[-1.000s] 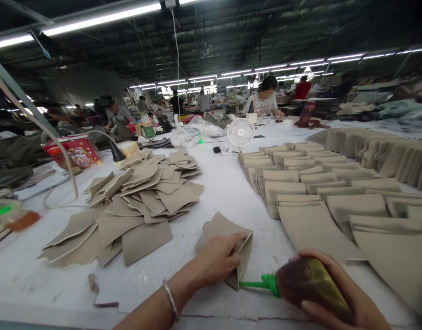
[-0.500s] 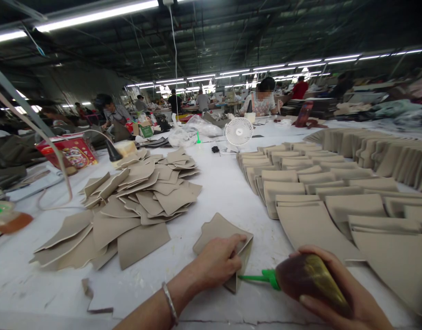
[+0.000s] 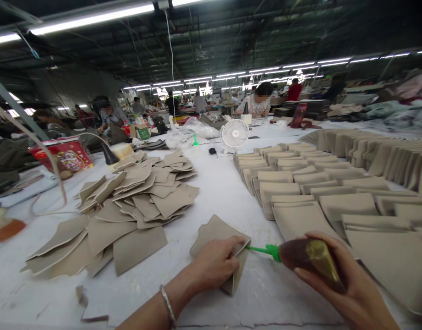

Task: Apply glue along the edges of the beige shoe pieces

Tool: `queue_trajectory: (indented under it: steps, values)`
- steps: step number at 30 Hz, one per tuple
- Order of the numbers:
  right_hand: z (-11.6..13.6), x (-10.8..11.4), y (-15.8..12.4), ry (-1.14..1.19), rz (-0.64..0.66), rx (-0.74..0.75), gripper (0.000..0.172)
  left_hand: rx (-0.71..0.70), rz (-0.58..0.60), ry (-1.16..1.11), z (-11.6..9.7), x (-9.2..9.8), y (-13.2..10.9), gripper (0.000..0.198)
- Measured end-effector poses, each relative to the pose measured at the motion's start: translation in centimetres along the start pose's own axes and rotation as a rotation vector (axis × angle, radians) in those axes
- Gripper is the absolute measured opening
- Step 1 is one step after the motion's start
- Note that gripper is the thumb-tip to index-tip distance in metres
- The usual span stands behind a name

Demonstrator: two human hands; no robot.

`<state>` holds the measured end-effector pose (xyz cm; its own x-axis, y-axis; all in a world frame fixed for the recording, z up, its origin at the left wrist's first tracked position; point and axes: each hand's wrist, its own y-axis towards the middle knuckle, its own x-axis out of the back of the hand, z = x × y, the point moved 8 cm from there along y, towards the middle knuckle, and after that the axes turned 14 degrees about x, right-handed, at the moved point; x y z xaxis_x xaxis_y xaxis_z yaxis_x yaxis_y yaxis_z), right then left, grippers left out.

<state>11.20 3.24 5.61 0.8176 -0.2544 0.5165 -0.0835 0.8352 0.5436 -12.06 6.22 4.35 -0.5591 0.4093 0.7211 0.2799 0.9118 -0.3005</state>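
A grey-beige sheet piece [image 3: 211,229] lies on the white table, its right part folded over along a slanting edge. My left hand [image 3: 219,263] presses on it with the index finger stretched toward the right corner and the other fingers curled. In my right hand [image 3: 344,275] is a dark amber bottle [image 3: 307,259], lying nearly level, with a green nozzle [image 3: 262,250] pointing left. The nozzle's tip meets the folded piece near its right corner, just beside my left index finger.
A loose pile of similar pieces [image 3: 138,197] lies on the left. Overlapping rows of pieces [image 3: 293,183] fill the right side. Farther back stand a white fan [image 3: 235,134], a red box [image 3: 71,156] and plastic bags [image 3: 190,130]. People work at tables beyond.
My right hand has moved the bottle so that its nozzle tip went up along the piece's edge, from the lower end to the right corner. My left hand keeps its place on the piece.
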Motion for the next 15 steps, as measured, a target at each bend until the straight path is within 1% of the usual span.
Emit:
queue_trajectory:
  steps: [4, 5, 10, 13, 15]
  values:
    - [-0.8, -0.2, 0.0, 0.019, 0.097, 0.065, 0.049, -0.006, -0.01, 0.037, 0.1, -0.1, 0.0, 0.06]
    - [-0.9, -0.2, 0.0, 0.012, 0.1, 0.078, 0.049, -0.004, -0.011, 0.046, 0.1, -0.1, 0.1, 0.059]
    - [-0.5, 0.8, 0.5, -0.078, -0.042, 0.081, 0.053, 0.008, -0.005, 0.065, -0.2, 0.0, 0.2, 0.058]
    - [0.2, 0.5, 0.4, -0.085, -0.02, 0.104, 0.05, 0.017, 0.006, 0.046, -0.3, 0.1, 0.2, 0.06]
    - [0.2, 0.4, 0.2, -0.062, -0.001, 0.095, 0.049, 0.022, 0.012, 0.034, -0.2, 0.1, 0.2, 0.061]
